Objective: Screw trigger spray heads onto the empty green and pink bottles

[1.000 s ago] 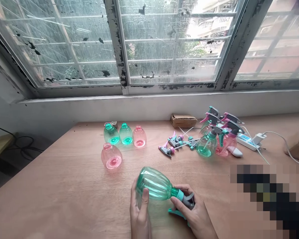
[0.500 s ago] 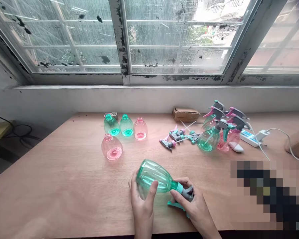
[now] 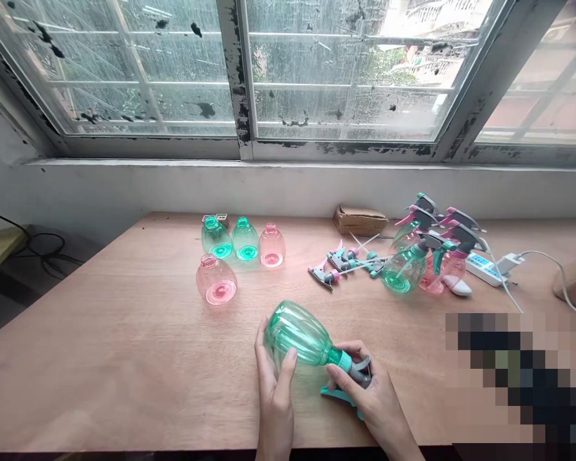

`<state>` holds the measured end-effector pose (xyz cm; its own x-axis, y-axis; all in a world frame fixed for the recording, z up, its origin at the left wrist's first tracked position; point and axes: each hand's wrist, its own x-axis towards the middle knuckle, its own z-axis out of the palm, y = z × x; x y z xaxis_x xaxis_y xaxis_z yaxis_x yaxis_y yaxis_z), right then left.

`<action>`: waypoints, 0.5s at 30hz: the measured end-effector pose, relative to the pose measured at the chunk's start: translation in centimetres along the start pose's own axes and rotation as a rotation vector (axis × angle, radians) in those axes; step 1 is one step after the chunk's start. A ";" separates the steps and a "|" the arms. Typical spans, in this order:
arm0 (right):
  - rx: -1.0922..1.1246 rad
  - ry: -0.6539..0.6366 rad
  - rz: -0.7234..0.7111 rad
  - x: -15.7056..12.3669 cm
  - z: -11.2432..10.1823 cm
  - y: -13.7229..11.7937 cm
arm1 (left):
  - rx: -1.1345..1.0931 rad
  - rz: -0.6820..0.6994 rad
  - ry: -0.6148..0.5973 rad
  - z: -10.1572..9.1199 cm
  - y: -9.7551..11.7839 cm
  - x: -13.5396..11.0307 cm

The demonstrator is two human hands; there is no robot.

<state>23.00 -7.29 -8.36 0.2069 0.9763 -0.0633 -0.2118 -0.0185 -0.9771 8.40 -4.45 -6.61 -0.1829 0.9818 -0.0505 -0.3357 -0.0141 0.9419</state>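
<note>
On my feed, the left hand (image 3: 276, 403) cups the tilted green bottle (image 3: 297, 334), below and right of the front pink bottle (image 3: 216, 282); the right hand (image 3: 374, 397) grips its spray head (image 3: 361, 374). I judge we're screwing it on; turning the collar (image 3: 344, 360) calls for a steady bottle.

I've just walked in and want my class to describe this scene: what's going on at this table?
A person is holding a green bottle tilted over, its neck towards the right. The left hand cups its base, while the right hand grips the spray head at its neck; how tightly it is screwed on can't be told. Further back on the table stand four bottles without heads, two green and two pink. Loose spray heads lie beside a group of bottles fitted with heads.
</note>
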 end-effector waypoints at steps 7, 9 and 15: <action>0.006 -0.019 0.024 -0.1 0.0 -0.2 | -0.008 0.003 0.051 0.3 -0.4 0.4; 0.012 -0.022 0.030 0.0 0.0 -0.3 | -0.013 0.014 0.061 0.3 -0.5 0.5; 0.025 -0.053 0.046 -0.2 -0.4 -0.4 | 0.117 -0.001 0.020 -1.5 -0.5 1.2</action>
<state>23.45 -7.61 -8.02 0.1462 0.9846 -0.0963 -0.2435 -0.0585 -0.9681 6.94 -3.59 -7.60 -0.2012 0.9779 -0.0569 -0.2257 0.0102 0.9741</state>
